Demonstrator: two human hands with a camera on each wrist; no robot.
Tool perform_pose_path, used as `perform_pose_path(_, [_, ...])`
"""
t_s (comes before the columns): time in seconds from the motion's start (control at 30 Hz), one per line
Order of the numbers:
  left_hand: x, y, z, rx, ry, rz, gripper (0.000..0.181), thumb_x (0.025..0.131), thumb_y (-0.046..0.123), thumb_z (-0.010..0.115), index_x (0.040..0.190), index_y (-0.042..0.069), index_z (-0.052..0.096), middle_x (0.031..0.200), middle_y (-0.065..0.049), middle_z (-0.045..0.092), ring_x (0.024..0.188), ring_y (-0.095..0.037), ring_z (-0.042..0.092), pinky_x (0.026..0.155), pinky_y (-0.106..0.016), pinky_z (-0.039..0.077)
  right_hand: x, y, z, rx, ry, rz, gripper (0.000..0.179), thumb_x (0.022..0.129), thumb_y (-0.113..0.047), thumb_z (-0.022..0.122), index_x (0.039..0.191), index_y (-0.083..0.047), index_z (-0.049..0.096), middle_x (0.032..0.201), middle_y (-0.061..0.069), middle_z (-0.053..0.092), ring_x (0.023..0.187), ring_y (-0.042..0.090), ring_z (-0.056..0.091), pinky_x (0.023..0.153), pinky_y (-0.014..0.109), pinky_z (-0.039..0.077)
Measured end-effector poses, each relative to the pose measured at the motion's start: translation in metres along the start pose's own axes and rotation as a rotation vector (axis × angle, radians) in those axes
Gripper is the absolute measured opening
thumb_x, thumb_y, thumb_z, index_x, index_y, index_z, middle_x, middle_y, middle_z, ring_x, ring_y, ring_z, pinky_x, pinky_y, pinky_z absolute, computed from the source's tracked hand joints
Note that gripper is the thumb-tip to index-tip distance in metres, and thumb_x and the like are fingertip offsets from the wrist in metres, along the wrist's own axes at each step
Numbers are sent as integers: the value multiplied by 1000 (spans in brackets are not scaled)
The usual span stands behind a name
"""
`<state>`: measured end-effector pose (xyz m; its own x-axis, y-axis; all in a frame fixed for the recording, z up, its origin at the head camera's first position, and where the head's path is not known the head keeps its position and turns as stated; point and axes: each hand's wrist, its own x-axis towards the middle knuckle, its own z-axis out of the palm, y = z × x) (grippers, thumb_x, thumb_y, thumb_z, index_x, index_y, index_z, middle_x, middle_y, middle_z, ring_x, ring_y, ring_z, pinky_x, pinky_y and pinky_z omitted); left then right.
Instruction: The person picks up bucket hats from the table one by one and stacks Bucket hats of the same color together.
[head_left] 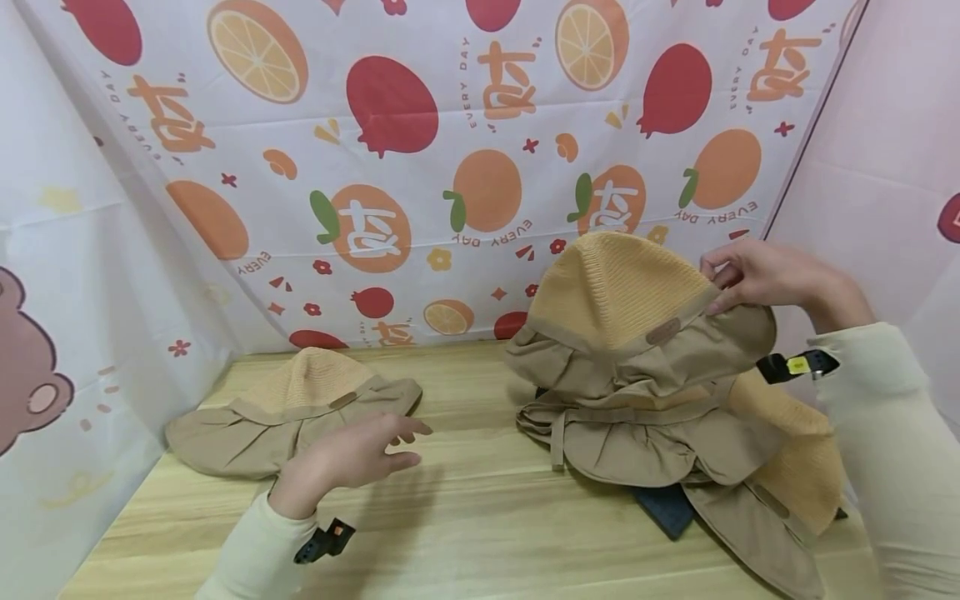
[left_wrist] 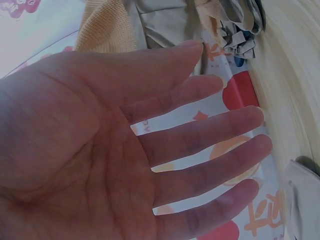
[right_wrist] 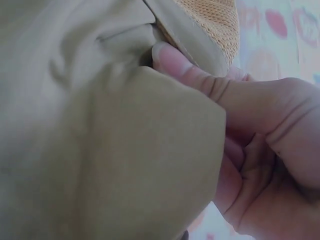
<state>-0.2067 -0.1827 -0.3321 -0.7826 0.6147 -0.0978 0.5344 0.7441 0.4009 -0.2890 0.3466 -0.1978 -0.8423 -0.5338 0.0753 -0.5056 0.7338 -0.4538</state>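
Observation:
A sun hat (head_left: 615, 292) with a yellow knitted crown and khaki pleated brim is lifted above the pile at the right. My right hand (head_left: 776, 279) pinches it where crown and brim meet; the right wrist view shows the thumb (right_wrist: 175, 62) pressed on the brim's cloth. Beneath it lie more such hats, one with its khaki brim (head_left: 637, 450) toward me and another with its crown (head_left: 798, 458) at the far right. My left hand (head_left: 356, 454) hovers with spread fingers and holds nothing. Just behind it, a similar hat (head_left: 300, 387) lies on the table's left side.
Dark blue cloth (head_left: 665, 510) peeks out under the pile. The light wooden table (head_left: 465, 533) runs back to a fruit-printed curtain (head_left: 465, 108), with further curtains at both sides. A strap (head_left: 557, 442) hangs from the pile's near brim.

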Motion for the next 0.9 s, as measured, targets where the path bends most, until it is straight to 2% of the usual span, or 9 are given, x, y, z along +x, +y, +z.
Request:
perform_pose_path(0.1, [-3,1,-2,9,33,-13,41,96,21,74,133,5,66,128,-10,71,111,-30,70,90,-44,59,11,-18,14,33,-41,-48,21,83,3,81,87,-4,62,79,5,72,69,5,60,61,22,48])
perform_pose_path(0.2, [-6,0,-4,49,92,-19,50,96,23,74,140,3,60,137,-13,67,117,-31,69,95,-47,58,21,-33,29,71,-80,-98,20,84,3,80,88,-5,63,81,7,74,70,5,62,60,22,49])
perform_pose_path(0.33, [-10,1,-5,91,165,-26,61,97,26,73,148,-2,51,148,-20,58,134,-39,59,107,-55,50,33,-46,52,133,-116,-173,21,83,5,80,86,-7,63,83,6,74,73,3,64,61,23,53])
perform_pose_path(0.43, [-11,0,-5,83,200,-21,65,98,29,72,149,-4,48,152,-24,53,140,-43,52,112,-58,45,40,-52,68,149,-123,-243,24,81,6,82,83,-7,61,79,4,71,70,1,62,59,23,53])
perform_pose_path(0.53, [-11,-2,-6,45,218,-7,68,98,31,72,150,-5,47,152,-24,53,141,-43,52,113,-59,44,45,-58,82,169,-138,-286,27,81,7,82,81,-7,59,75,0,67,67,0,58,58,23,52])
perform_pose_path(0.63, [-9,-6,-7,0,218,-8,71,97,32,73,150,-5,46,151,-24,54,139,-42,54,111,-58,46,48,-66,94,179,-133,-278,31,81,6,82,79,-7,54,70,-4,58,65,2,52,57,21,46])
perform_pose_path(0.77, [-9,-14,-9,-47,224,-41,72,97,34,73,151,-5,45,149,-24,56,135,-43,57,107,-59,49,54,-75,112,207,-118,-253,29,82,5,82,81,-8,56,75,-2,62,69,6,59,59,22,48])
perform_pose_path(0.9, [-12,-23,-11,-72,264,-48,61,97,32,73,145,0,53,138,-19,64,126,-43,63,102,-59,52,59,-82,129,204,-91,-232,24,83,1,82,87,-10,61,85,1,69,78,8,67,63,24,53])
